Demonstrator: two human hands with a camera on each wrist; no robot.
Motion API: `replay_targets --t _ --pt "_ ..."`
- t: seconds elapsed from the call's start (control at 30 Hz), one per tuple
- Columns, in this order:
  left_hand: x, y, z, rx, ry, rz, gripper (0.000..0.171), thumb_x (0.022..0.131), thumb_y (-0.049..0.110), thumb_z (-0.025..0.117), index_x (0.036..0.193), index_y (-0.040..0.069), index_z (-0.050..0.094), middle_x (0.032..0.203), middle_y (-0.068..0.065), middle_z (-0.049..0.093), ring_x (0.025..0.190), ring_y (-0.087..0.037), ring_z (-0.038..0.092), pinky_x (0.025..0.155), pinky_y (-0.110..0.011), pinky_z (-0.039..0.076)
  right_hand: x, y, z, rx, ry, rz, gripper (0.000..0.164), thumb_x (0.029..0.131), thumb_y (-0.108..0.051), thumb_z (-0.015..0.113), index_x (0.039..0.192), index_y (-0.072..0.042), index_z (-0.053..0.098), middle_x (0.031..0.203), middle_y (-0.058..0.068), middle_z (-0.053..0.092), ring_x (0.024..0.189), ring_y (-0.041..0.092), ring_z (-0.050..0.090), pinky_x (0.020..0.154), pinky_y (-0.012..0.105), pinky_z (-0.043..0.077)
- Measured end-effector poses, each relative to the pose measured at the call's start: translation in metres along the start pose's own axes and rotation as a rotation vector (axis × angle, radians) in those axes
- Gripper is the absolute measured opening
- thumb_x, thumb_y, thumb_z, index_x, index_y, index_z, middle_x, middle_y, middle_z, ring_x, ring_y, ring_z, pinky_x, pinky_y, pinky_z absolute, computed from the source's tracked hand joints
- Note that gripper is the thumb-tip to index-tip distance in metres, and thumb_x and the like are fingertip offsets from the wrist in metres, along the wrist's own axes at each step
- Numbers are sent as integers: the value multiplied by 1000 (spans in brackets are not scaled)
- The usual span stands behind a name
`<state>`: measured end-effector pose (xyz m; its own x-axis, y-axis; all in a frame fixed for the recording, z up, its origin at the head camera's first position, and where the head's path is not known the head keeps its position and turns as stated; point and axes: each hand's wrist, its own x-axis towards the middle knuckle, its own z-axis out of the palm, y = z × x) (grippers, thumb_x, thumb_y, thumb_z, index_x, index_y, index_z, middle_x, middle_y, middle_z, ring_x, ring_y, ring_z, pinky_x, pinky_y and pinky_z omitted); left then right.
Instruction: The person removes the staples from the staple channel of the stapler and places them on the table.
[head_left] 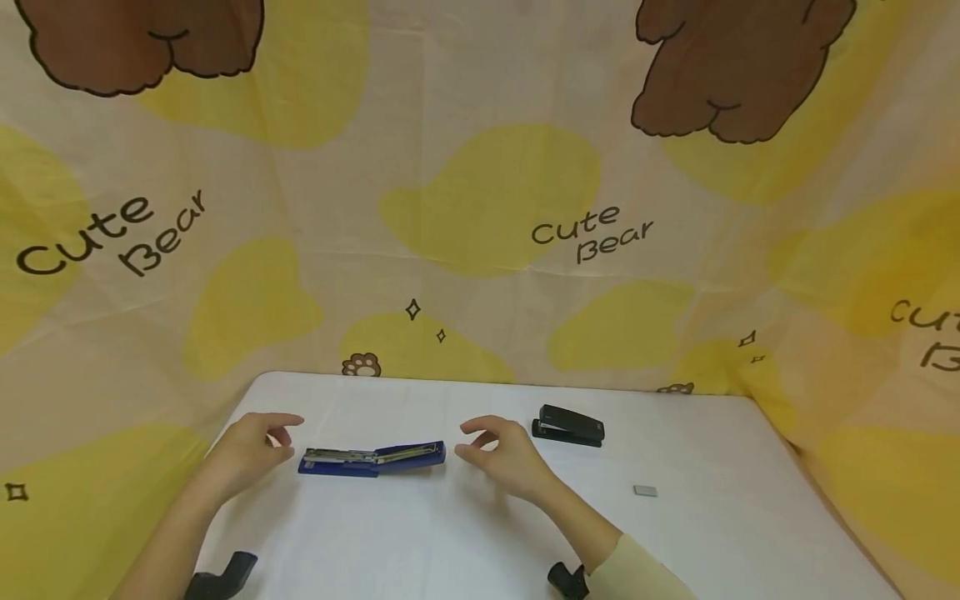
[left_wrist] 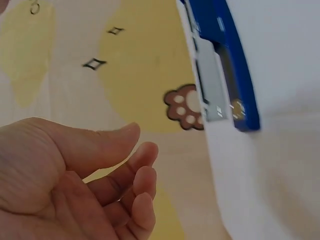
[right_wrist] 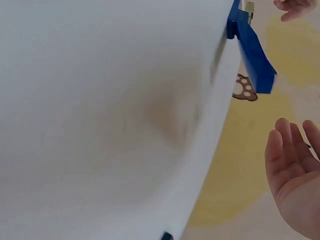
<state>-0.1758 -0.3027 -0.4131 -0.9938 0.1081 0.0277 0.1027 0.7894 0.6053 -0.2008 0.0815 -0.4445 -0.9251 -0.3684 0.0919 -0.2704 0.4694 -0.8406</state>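
A blue stapler [head_left: 427,457] lies folded open on the white table, its metal magazine showing along the top. My left hand [head_left: 251,450] is just off the stapler's left end, fingers loosely bent and holding nothing. Off the right end, my right hand [head_left: 510,458] hovers with a gap between thumb and fingers, also holding nothing. In the left wrist view the stapler's blue body [left_wrist: 245,90] is apart from the fingertips [left_wrist: 147,152]. The right wrist view shows its raised blue end [right_wrist: 256,60] beyond the fingers [right_wrist: 282,145].
Behind my right hand stands a black stapler [head_left: 568,427]. A small grey strip [head_left: 645,491], perhaps staples, lies to the right on the white table [head_left: 720,517]. A patterned bear cloth [head_left: 480,200] hangs behind the table and down its sides.
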Motion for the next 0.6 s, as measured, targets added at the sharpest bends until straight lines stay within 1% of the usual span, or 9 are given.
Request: replay_targets --t 0.17,0.27,0.33,0.43,0.5,0.6 --pt "-8 29 2 -4 34 38 40 93 2 69 131 -8 65 94 -5 67 72 -18 53 57 -30 44 -15 -2 -23 -29 28 -28 34 96 -30 77 124 -12 73 112 1 72 92 23 67 74 32 55" --pt "-12 46 7 2 69 66 39 94 5 70 131 -8 66 95 -6 67 72 -18 53 58 -30 44 -22 -1 -37 -34 60 -37 31 95 -27 78 123 -12 73 109 2 72 89 22 65 74 31 54" --pt "-12 57 12 4 95 79 38 95 8 71 130 -6 67 96 -7 67 75 -18 53 60 -31 45 -26 1 -46 -44 87 -34 30 94 -25 79 121 -13 73 107 1 72 87 21 64 74 30 54" --pt "-11 73 19 -2 123 101 38 96 13 72 131 -2 68 103 -8 68 84 -22 56 67 -35 46 -32 5 -59 -55 118 -28 29 94 -23 80 120 -14 73 106 0 72 88 19 64 78 31 53" --pt "-9 82 23 -11 143 117 39 98 14 72 133 0 68 110 -11 70 91 -26 59 73 -39 48 -36 9 -67 -55 129 -20 29 94 -22 80 120 -14 73 105 -1 72 89 19 65 78 32 54" --pt "-6 94 31 -43 171 142 41 98 14 72 137 1 66 121 -13 69 101 -30 61 78 -44 51 -39 16 -77 -67 146 -18 29 94 -20 80 121 -13 73 108 0 72 94 18 66 83 32 55"
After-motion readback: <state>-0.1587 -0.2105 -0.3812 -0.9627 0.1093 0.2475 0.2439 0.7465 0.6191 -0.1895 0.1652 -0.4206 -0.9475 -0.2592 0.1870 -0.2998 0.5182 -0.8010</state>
